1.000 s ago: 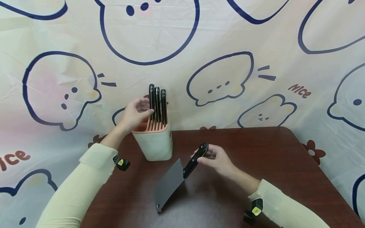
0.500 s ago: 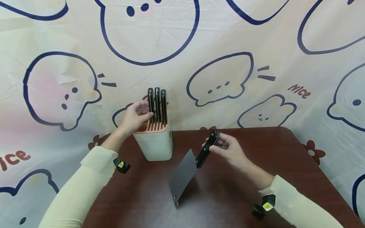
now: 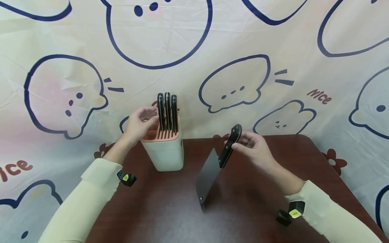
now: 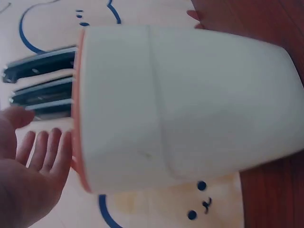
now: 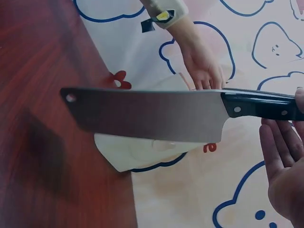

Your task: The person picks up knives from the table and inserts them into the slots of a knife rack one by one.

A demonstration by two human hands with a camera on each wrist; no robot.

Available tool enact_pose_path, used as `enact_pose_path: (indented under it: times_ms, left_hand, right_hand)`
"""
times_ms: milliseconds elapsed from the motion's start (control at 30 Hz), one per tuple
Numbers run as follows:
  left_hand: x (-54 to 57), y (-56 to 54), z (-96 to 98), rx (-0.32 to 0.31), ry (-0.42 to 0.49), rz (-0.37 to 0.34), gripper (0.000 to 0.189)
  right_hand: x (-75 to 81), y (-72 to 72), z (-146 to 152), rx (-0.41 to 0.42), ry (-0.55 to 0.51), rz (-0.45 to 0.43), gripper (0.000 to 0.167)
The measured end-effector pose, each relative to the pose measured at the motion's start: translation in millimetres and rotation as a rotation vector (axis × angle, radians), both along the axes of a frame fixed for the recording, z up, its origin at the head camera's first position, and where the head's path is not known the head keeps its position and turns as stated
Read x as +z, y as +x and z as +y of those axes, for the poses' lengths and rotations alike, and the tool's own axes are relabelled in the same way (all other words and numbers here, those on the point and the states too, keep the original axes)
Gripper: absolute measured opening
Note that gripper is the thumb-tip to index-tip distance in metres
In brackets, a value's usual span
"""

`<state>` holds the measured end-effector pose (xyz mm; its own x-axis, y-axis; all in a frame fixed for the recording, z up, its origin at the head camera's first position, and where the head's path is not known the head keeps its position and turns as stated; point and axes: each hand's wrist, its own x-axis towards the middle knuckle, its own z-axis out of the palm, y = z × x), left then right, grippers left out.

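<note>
A white knife block (image 3: 167,156) with a peach slotted top stands near the table's back edge. Three black-handled knives sit upright in its slots; the leftmost knife (image 3: 160,113) is closest to my left hand (image 3: 137,124). That hand hovers over the block's open left compartment, with its fingers (image 4: 47,149) extended and nothing held, as the left wrist view shows. To the right of the block, my right hand (image 3: 257,148) pinches a cleaver (image 5: 147,115) by its black handle. The wide blade hangs tip-down over the table, slanting to the lower left.
The dark red-brown wooden table (image 3: 249,209) ends behind the block and along the right side. Behind it hangs a pale cloth (image 3: 182,84) printed with cartoon outlines. Each wrist wears a small black camera.
The leftmost knife has gone down slightly into its slot, and my left hand has let go and drawn left. My right hand has carried the cleaver right and up.
</note>
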<state>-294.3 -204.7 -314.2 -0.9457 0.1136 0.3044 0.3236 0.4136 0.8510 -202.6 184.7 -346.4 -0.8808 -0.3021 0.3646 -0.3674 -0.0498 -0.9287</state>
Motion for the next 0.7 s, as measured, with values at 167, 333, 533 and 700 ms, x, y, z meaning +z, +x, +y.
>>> enact_pose_path:
  times_ms: [167,333,533,700]
  left_hand:
    - [9.4,16.4,6.0,0.046,0.005,0.096,0.032]
    - [21.7,33.9,13.2,-0.02,0.027,0.166,0.028]
    - [31.6,46.0,27.2,-0.139,0.027,0.145,0.028]
    - [34.7,50.0,40.6,-0.189,0.017,0.132,0.029]
  right_hand:
    - [14.6,-0.5,3.9,-0.068,0.078,-0.006,0.02]
    - [31.3,-2.1,4.7,-0.111,0.141,-0.007,0.019]
    - [50.5,-3.6,0.0,-0.141,0.213,0.029,0.026]
    - [62.8,-4.7,-8.7,-0.143,0.233,0.043,0.029]
